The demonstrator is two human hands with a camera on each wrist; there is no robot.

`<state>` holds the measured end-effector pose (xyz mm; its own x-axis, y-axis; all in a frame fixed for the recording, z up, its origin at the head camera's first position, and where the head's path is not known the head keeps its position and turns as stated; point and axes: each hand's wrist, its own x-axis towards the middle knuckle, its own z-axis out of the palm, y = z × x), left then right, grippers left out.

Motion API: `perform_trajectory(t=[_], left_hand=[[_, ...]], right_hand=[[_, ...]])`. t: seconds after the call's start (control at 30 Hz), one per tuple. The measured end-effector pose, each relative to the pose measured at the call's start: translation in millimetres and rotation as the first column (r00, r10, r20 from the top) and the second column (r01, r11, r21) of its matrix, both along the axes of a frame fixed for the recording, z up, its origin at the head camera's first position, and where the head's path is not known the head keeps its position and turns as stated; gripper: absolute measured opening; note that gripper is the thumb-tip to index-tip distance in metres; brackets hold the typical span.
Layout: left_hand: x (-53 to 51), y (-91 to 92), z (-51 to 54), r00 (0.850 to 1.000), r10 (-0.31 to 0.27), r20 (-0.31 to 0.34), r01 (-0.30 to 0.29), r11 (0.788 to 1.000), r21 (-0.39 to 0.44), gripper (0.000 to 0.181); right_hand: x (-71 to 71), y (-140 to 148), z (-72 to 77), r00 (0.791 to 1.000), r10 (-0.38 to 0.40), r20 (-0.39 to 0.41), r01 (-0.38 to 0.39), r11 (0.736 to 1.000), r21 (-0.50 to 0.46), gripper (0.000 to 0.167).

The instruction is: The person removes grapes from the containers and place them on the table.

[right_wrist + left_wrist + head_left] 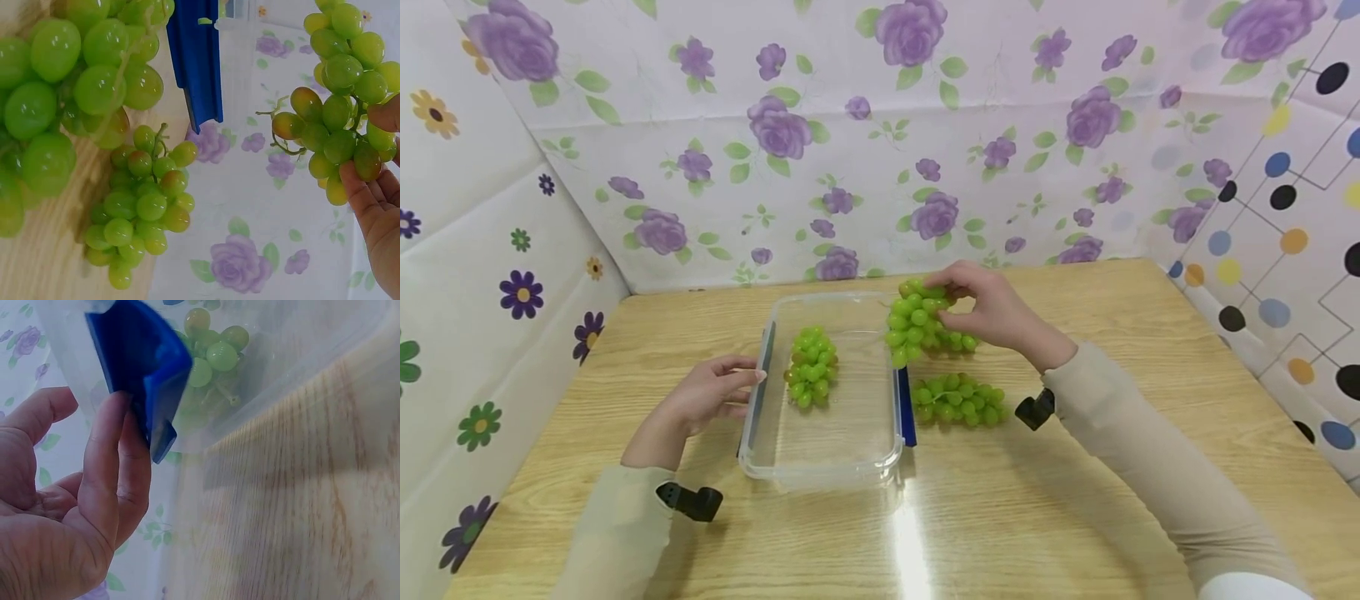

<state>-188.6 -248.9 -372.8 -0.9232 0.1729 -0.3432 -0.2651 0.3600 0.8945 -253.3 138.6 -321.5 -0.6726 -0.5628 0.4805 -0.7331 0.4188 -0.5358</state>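
Note:
A clear plastic box [842, 468] with blue side flaps holds one bunch of green grapes [812, 367] in its left part. My left hand [703, 398] touches the box's left side; in the left wrist view its fingertips [115, 403] rest against the blue flap [140, 369], fairly straight. Pinched between the thumb and fingers of my right hand [992, 312] is a second bunch [912, 323], raised at the box's right edge. The right wrist view shows this held bunch [340, 119] clear of the table, with the right hand [381, 206] at its side.
Right of the box lie two more bunches on the wooden table [1022, 517]: one [958, 400] near the box's blue right flap [907, 408], another [962, 341] farther back, partly hidden by the right hand. Patterned cloth [850, 192] stands behind the table and at both sides.

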Motion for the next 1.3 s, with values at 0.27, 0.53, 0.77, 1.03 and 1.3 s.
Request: perform_trajectory(t=[0.27, 0.53, 0.77, 1.03, 1.3], left_hand=[[1.3, -2.7, -1.3, 1.0, 0.005, 0.004, -0.005, 1.0, 0.018, 0.061], [0.6, -2.9, -3.5, 1.0, -0.002, 0.009, 0.002, 1.0, 0.031, 0.06], [-0.1, -5.8, -4.4, 0.999, -0.034, 0.014, 0.033, 0.998, 0.062, 0.061], [0.6, -7.0, -5.0, 0.999, -0.035, 0.019, 0.033, 0.995, 0.097, 0.06], [1.0, -5.4, -4.8, 0.999, -0.025, 0.025, 0.022, 0.996, 0.083, 0.061]], right_hand=[[-0.8, 12, -4.8, 1.0, -0.015, 0.026, 0.016, 0.999, -0.036, 0.033], [0.3, 28, -8.7, 0.999, -0.036, 0.024, 0.037, 0.999, -0.028, 0.036], [1.1, 43, -14.7, 0.999, -0.046, 0.018, 0.047, 0.998, -0.037, 0.035], [-0.4, 54, -20.8, 0.999, -0.038, 0.018, 0.039, 0.997, -0.063, 0.037], [0.2, 64, -25.9, 1.0, -0.011, 0.011, 0.012, 0.998, -0.06, 0.039]])
